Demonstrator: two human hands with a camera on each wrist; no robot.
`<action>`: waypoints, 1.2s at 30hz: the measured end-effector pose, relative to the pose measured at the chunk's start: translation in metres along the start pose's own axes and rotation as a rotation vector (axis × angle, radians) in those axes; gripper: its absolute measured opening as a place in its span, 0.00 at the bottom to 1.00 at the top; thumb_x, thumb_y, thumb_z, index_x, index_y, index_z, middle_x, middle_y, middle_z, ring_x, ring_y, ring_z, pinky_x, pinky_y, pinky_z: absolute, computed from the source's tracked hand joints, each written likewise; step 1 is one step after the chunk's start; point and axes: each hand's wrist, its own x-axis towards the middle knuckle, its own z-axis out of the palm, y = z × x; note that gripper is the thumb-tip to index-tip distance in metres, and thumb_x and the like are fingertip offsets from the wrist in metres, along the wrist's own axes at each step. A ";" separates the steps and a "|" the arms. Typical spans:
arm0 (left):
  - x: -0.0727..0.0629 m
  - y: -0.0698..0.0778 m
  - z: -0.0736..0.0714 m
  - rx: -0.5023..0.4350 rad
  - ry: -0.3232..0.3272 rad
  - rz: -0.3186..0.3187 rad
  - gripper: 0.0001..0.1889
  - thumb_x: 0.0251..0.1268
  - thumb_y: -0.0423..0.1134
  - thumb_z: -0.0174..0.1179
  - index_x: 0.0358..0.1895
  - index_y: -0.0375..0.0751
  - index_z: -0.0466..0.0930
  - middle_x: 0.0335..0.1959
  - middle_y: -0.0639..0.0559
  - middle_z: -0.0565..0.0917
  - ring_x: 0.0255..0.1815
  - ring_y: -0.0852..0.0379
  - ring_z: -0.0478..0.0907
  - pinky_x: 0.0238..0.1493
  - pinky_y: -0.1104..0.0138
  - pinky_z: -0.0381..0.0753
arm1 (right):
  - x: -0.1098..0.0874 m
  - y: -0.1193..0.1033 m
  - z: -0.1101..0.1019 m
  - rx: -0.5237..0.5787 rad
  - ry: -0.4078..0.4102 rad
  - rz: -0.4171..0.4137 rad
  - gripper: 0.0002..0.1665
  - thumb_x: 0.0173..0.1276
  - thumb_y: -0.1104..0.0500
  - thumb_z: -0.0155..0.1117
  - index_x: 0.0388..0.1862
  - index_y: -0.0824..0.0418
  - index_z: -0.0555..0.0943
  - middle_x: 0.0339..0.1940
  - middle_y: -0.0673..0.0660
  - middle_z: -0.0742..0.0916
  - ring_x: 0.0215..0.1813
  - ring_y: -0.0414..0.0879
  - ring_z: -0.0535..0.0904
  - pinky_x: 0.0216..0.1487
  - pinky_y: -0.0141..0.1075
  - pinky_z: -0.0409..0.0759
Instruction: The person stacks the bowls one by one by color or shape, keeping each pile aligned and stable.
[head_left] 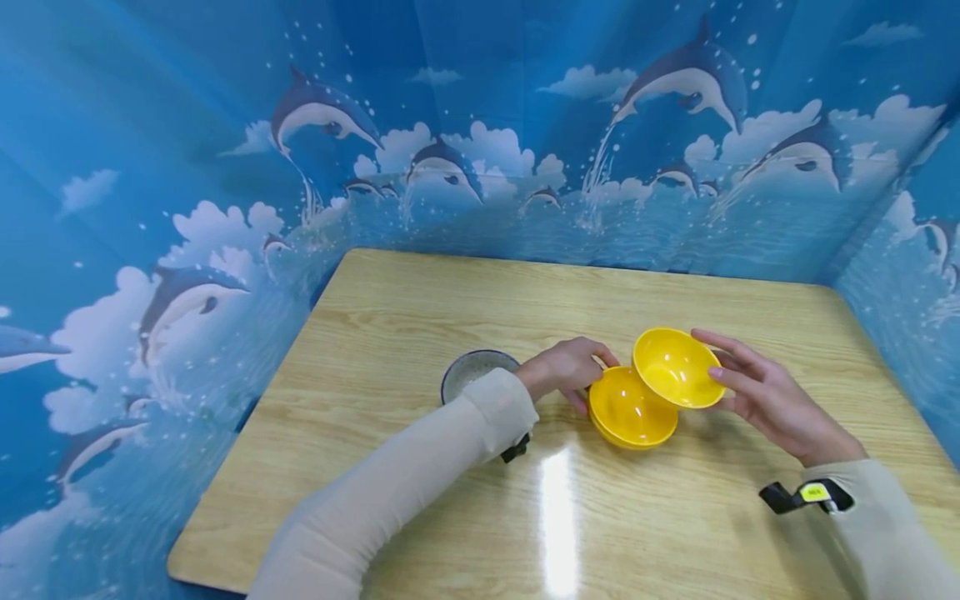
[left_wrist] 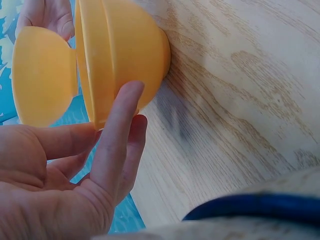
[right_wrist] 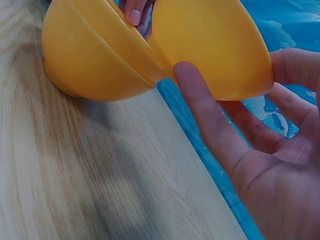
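Observation:
A yellow bowl (head_left: 677, 367) is tilted in my right hand (head_left: 780, 406), which grips its right side between thumb and fingers. Its lower left part overlaps a second yellow bowl (head_left: 628, 412) standing on the table. That lower bowl shows a doubled edge in both wrist views, as if bowls are nested there. My left hand (head_left: 566, 367) pinches its rim on the left, with fingers (left_wrist: 120, 125) against the outer wall. Under my left forearm sits a grey bowl with a dark rim (head_left: 474, 367), partly hidden by the sleeve.
The wooden table (head_left: 360, 350) has rounded corners and reaches the blue dolphin-print curtain (head_left: 480, 200) at the back and sides. A bright light reflection (head_left: 558, 517) lies on the tabletop in front of the bowls.

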 end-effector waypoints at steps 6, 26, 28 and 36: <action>0.000 -0.001 0.000 -0.008 -0.004 0.012 0.18 0.83 0.28 0.54 0.65 0.47 0.85 0.45 0.51 0.86 0.37 0.53 0.85 0.38 0.60 0.95 | 0.001 -0.001 0.006 -0.064 0.012 0.027 0.35 0.90 0.64 0.49 0.90 0.53 0.60 0.75 0.39 0.76 0.64 0.36 0.85 0.58 0.38 0.92; 0.000 -0.001 -0.001 0.012 0.008 0.006 0.18 0.84 0.29 0.53 0.67 0.47 0.83 0.48 0.51 0.85 0.36 0.55 0.84 0.36 0.62 0.94 | 0.005 -0.007 0.028 -0.426 0.048 0.107 0.35 0.89 0.50 0.56 0.89 0.50 0.63 0.78 0.42 0.74 0.64 0.28 0.81 0.58 0.29 0.88; 0.000 -0.001 -0.001 0.012 0.007 0.011 0.19 0.84 0.29 0.53 0.68 0.47 0.82 0.48 0.51 0.85 0.36 0.55 0.84 0.36 0.62 0.94 | 0.005 -0.007 0.029 -0.469 0.053 0.108 0.35 0.89 0.48 0.56 0.89 0.49 0.64 0.79 0.44 0.75 0.64 0.28 0.81 0.58 0.28 0.87; 0.002 -0.001 0.001 -0.009 0.009 0.006 0.19 0.81 0.31 0.59 0.69 0.47 0.82 0.46 0.51 0.85 0.37 0.54 0.85 0.36 0.61 0.94 | 0.007 -0.005 0.040 -0.564 0.033 0.097 0.33 0.89 0.47 0.56 0.86 0.52 0.68 0.82 0.56 0.76 0.64 0.25 0.78 0.57 0.28 0.86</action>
